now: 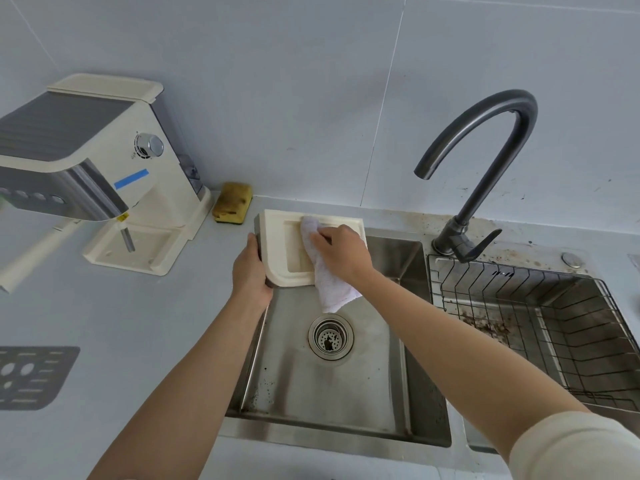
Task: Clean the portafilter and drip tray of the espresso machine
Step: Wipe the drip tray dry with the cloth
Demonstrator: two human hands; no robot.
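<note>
The cream drip tray (282,244) is held over the far left corner of the steel sink (332,386). My left hand (250,271) grips its left edge. My right hand (341,252) holds a white cloth (330,282) and presses it onto the tray's top; the cloth's tail hangs down over the basin. The cream espresso machine (104,161) stands at the back left with its tray bay bare. The dark tray grate (31,375) lies on the counter at the left edge. A white handle (41,251) lies under the machine's left side; its head is hidden.
A yellow sponge (232,201) sits against the wall beside the machine. The dark faucet (485,161) arches over the sink divider. A wire rack (540,323) fills the right basin, with brown grounds beneath it. The drain strainer (330,336) is in the left basin.
</note>
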